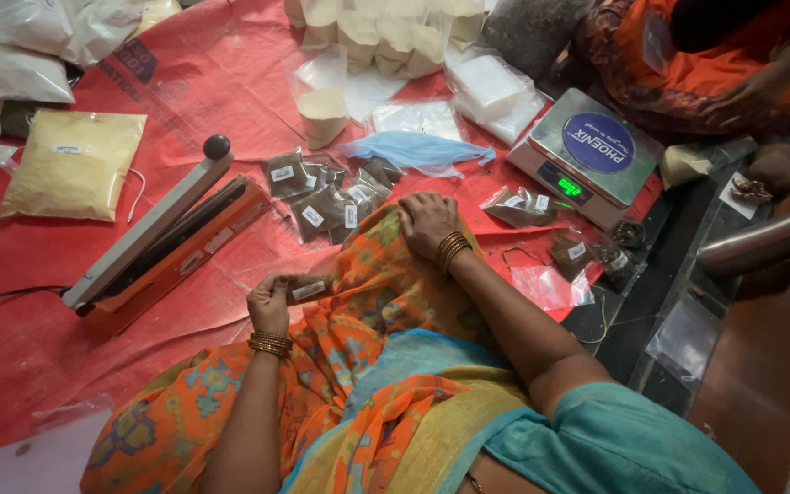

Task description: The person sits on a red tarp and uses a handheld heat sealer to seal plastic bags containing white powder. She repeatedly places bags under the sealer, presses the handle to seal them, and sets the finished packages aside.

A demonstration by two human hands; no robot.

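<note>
Leftward, left hand [270, 306] fingers pinching a small labelled packet [306, 289] beside the sealer's [171, 233] edge; right hand [426, 222] flat, empty.

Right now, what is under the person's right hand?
The right hand rests on orange patterned cloth over the knee. Small labelled packets of dark contents lie beside it. Whether anything lies beneath the cloth cannot be seen.

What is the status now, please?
Left hand grip shut on small packet. Right hand flat on knee, empty. Sealer beside left hand, packet pile ahead.
</note>
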